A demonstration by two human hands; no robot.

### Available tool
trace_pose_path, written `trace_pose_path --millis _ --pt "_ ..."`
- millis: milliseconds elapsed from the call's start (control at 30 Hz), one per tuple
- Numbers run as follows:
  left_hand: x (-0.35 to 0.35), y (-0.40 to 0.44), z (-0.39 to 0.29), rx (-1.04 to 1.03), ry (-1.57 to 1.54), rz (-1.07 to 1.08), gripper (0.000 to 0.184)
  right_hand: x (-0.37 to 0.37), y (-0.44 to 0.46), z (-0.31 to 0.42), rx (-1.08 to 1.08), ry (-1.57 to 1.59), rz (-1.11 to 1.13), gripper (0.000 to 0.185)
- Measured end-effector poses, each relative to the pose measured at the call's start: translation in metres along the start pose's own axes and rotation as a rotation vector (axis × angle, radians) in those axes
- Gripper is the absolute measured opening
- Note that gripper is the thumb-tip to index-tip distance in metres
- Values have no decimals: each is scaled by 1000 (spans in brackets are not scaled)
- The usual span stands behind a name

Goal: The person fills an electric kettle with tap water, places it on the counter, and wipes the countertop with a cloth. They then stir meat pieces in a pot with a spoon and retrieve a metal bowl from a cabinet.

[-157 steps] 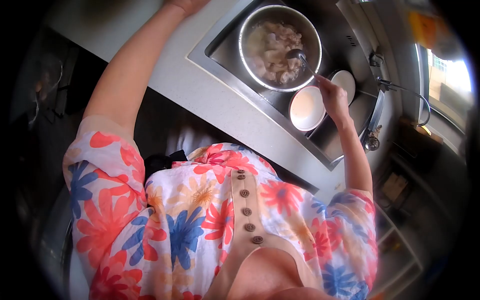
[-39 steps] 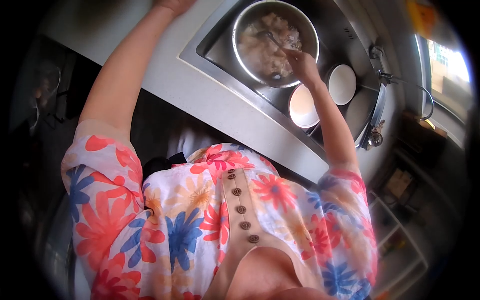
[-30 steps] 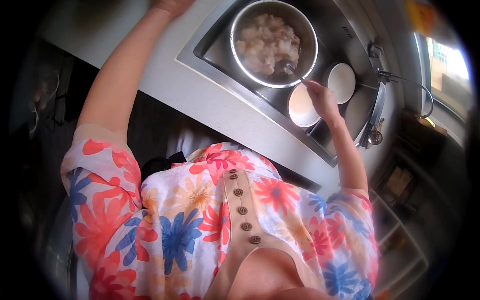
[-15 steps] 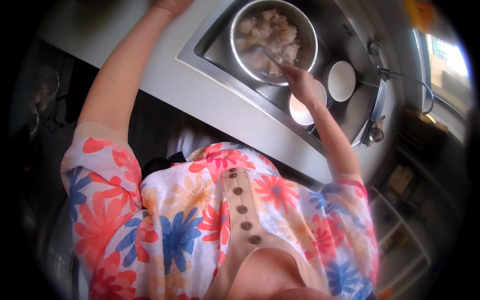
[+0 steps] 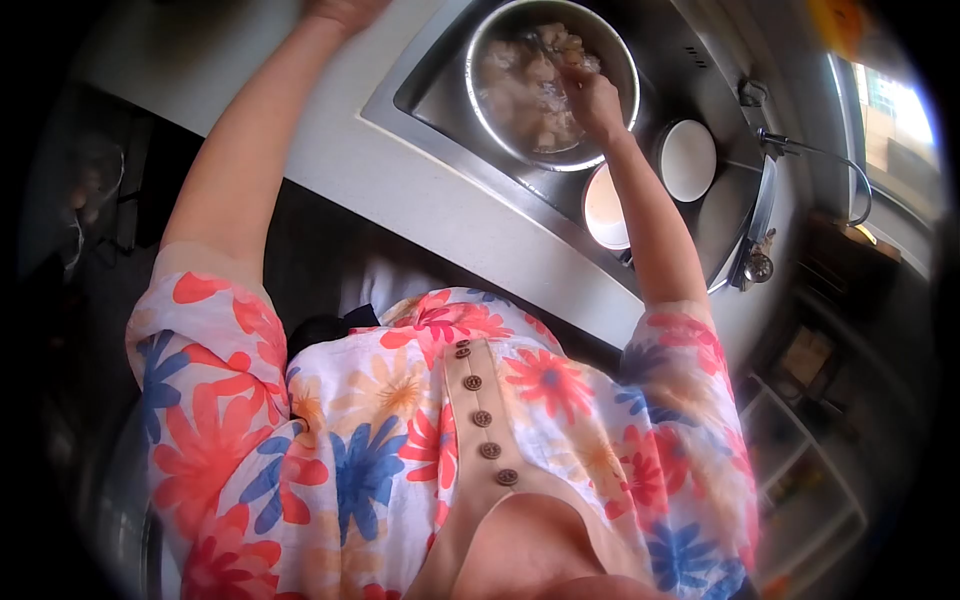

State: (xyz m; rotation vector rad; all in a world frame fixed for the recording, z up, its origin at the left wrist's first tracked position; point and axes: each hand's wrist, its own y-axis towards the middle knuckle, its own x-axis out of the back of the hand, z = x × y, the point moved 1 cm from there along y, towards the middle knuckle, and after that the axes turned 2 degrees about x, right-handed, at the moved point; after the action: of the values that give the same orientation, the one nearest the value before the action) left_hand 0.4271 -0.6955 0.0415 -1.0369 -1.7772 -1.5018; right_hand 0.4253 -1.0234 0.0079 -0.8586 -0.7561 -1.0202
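A large round metal pot [image 5: 478, 112] stands in the sink, holding pale chunks of meat [image 5: 540, 75] in cloudy liquid. My right hand [image 5: 592, 102] reaches over the pot's near right side, its fingers closed round the handle of a metal spoon [image 5: 533, 42]. The spoon's far end is among the chunks and is only partly visible. At the top edge, my left hand [image 5: 345, 12] is over the pale counter [image 5: 400, 215]. Its fingers are cut off by the frame.
Right of the pot, two pans with white insides, a near pan [image 5: 603, 212] and a farther pan [image 5: 687, 160], sit in the steel sink [image 5: 425, 95]. A faucet [image 5: 815, 150] and a knife [image 5: 762, 205] are along the sink's right side. Beyond is a window [image 5: 890, 110].
My right hand has moved farther over the pot, and the spoon's end has shifted toward the far side. Chunks in the liquid have moved about. My left hand stays at the top edge.
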Motion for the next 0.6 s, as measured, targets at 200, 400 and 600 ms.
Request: trace_pose_path --millis 200,400,600 --pt "6 0 -4 29 -10 50 35 55 -58 -17 39 -152 150 25" --pt "13 0 -9 46 -51 41 34 76 -116 -36 -14 -142 170 24" --pt "7 1 -3 14 -31 26 34 18 -59 -33 40 6 17 24"
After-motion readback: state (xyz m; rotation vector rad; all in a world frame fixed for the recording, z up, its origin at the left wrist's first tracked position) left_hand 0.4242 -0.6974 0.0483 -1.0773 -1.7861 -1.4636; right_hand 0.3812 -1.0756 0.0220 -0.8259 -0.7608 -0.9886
